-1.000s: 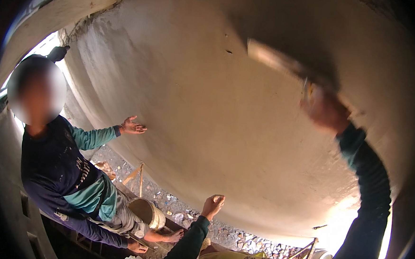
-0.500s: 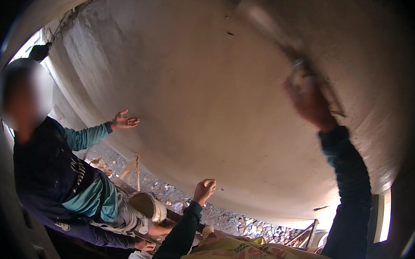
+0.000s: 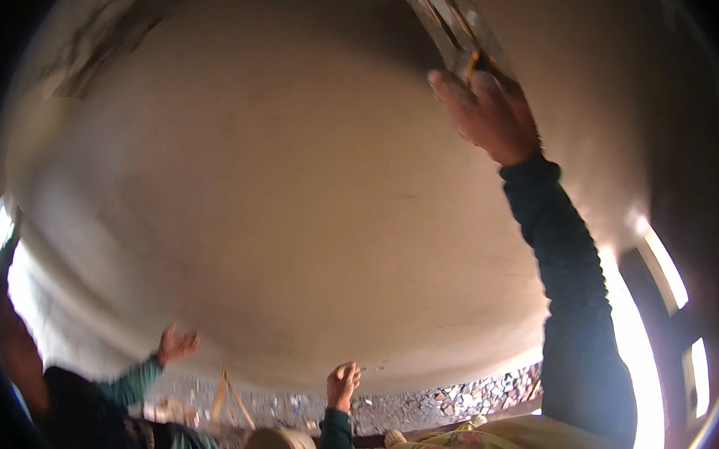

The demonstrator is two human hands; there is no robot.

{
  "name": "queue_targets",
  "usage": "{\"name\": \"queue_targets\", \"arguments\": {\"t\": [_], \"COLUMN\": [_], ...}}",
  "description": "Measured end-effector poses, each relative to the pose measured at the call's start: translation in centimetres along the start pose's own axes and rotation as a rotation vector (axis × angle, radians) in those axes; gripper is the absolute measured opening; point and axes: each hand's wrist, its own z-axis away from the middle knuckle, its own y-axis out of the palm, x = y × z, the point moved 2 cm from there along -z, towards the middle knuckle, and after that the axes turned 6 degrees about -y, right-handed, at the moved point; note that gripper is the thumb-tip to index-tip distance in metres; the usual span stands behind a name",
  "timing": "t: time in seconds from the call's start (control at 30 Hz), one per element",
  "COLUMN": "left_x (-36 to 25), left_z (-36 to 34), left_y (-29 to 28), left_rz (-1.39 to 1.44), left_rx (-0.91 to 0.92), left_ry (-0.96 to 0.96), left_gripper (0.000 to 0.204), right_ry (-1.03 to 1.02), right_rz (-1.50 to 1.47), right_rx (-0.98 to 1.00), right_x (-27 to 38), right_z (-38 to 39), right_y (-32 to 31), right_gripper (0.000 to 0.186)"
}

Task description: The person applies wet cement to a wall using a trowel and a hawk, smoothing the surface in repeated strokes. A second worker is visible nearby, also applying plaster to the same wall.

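Observation:
Up high and right of centre, my right hand (image 3: 498, 118) grips a long, flat plastering trowel (image 3: 450, 20) with its fingers round the handle. The trowel's blade reaches toward the upper edge, lying on or close to the smooth brown-grey plastered surface (image 3: 312, 197); the exact contact cannot be told. Low in the middle, my left hand (image 3: 343, 386) is raised with its fingers curled closed, and nothing shows in it. It is near the lower edge of the plaster.
A co-worker in dark clothing (image 3: 77, 405) stands at the lower left, one open hand (image 3: 177, 345) lifted toward the plaster. A pale bucket (image 3: 280, 446) is below. Rubble (image 3: 481, 392) covers the ground beyond. Bright openings (image 3: 661, 268) lie on the right.
My view has tilted upward, so the co-worker and bucket sit lower. My right hand has moved up and leftward in view with the trowel. My left hand stays closed.

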Motion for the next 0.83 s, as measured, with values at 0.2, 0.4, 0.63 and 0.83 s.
{"name": "queue_targets", "arguments": {"t": [0.2, 0.4, 0.63, 0.83], "left_x": [-1.4, 0.3, -3.0, -25.4], "left_z": [0.4, 2.6, 8.0, 12.4], "left_y": [7.0, 21.7, 38.1, 40.6], "left_rz": [-0.225, -0.452, -0.605, -0.589], "left_rx": [0.037, 0.366, 0.712, 0.685], "left_ry": [-0.09, -0.059, 0.168, 0.826], "left_gripper": [0.024, 0.033, 0.028, 0.032], "right_ry": [0.129, 0.544, 0.659, 1.07], "right_rz": [-0.214, -0.163, 0.39, 0.412], "right_rx": [-0.283, -0.286, -0.152, -0.057], "right_x": [-2.3, -14.2, -18.9, -18.3], "right_z": [8.6, 30.4, 47.6, 59.0], "right_y": [-14.5, -20.9, -28.3, -28.4], "right_gripper": [0.028, 0.02, 0.031, 0.032]}}
